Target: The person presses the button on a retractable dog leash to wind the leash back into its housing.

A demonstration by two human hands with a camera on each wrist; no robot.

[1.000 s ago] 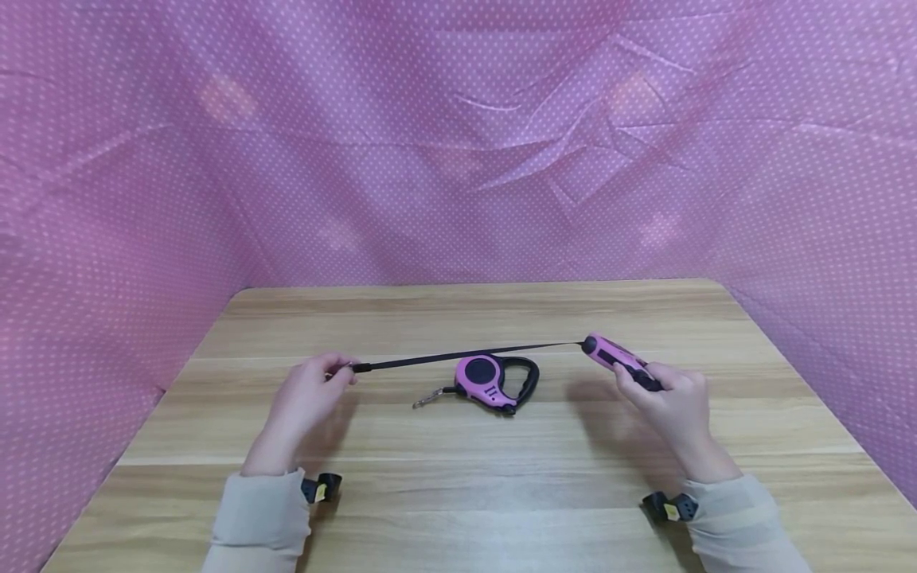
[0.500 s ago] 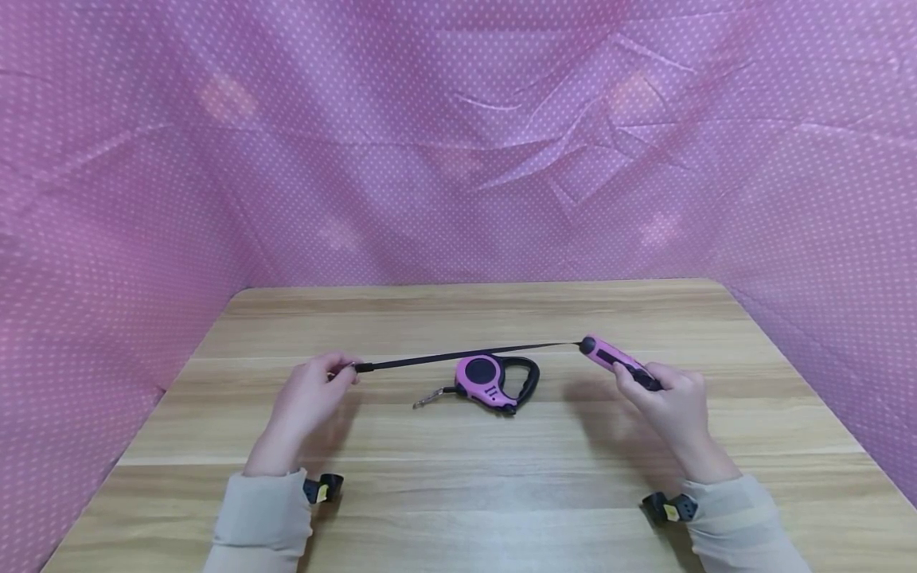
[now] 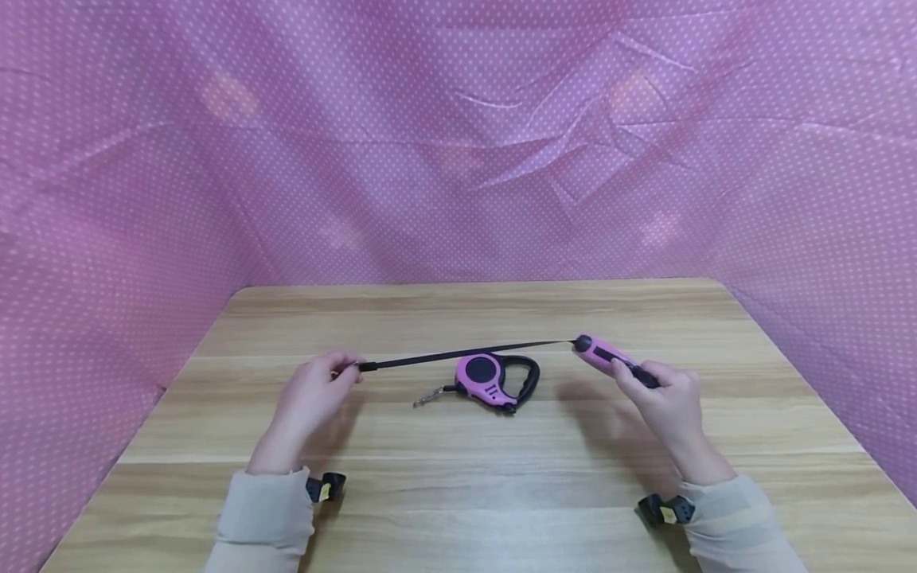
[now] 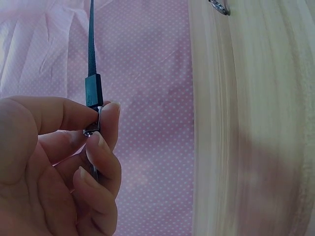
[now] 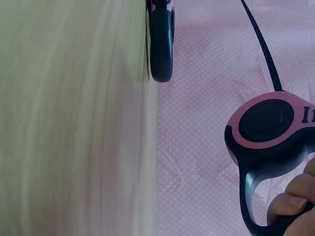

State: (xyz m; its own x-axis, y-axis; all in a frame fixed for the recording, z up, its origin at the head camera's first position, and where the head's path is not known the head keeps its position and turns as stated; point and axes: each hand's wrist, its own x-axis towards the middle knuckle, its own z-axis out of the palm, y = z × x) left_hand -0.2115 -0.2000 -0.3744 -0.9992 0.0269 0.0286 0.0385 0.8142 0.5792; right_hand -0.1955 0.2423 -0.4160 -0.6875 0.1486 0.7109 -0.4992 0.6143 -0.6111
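The right hand (image 3: 662, 398) is gripping a pink and black retractable leash (image 3: 609, 360) by its black handle, fingers curled round the grip, and is holding it up above the wooden surface (image 3: 458, 477). In the right wrist view the leash housing (image 5: 268, 123) is showing its round dark centre, with a fingertip (image 5: 290, 204) wrapping the handle loop below it.

A black strap (image 3: 466, 354) is running out of the nose of that leash and stretching taut leftward, sloping slightly down, to the left hand (image 3: 308, 398). The left hand is pinching the metal clip (image 4: 93, 125) at the strap's end between thumb and forefinger, the other fingers curling in under it. The black sewn end of the strap (image 4: 93, 91) is sitting just above the pinch in the left wrist view.

A second leash (image 3: 494, 380), pink with a black handle, is lying flat on the surface between the two hands, under the stretched strap and apart from it. Its short cord and silver clip (image 3: 427, 396) are resting on the wood on its left side.

Both sleeves are beige, and a small black band with a yellow spot is sitting at each wrist. A pink dotted cloth (image 3: 458, 143) is hanging behind and to both sides of the surface.
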